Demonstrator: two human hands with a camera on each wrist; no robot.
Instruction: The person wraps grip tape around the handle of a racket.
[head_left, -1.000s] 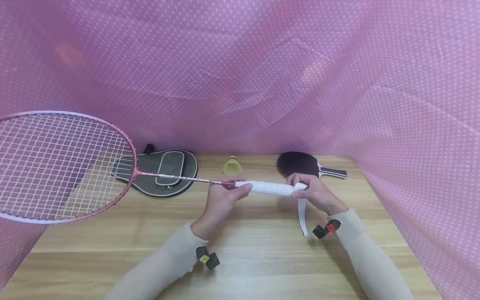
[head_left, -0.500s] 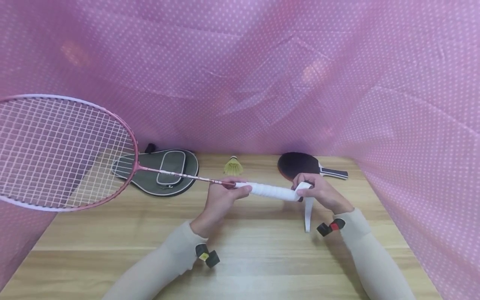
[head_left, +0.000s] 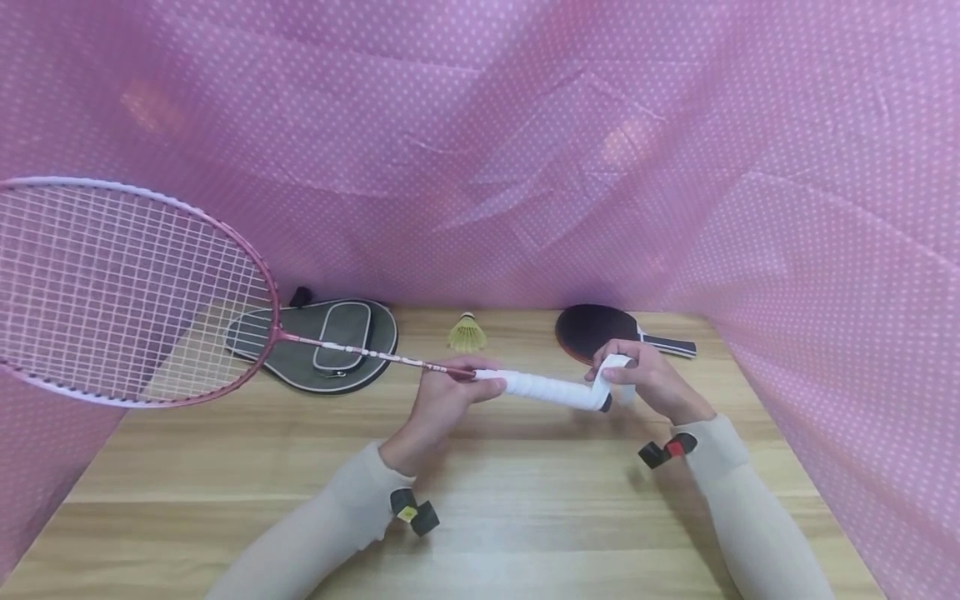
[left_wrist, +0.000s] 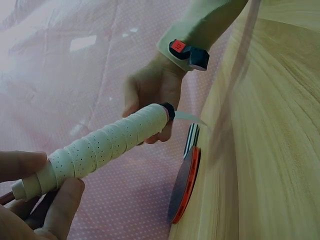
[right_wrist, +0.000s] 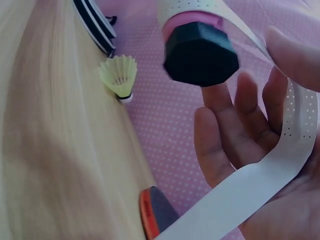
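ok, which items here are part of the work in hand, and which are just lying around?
In use:
badminton racket
white grip tape
left hand, holding the handle's top
right hand, holding the tape

Lying about:
grey racket cover
yellow shuttlecock
table tennis bat

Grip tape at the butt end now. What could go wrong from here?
1. The loose tape only lies across the right hand; if tension drops, the last turns on the handle may slacken.
2. The left hand holds the racket just at the handle's top, so the head might swing.
3. The paddle lies close behind the right hand and might get knocked.
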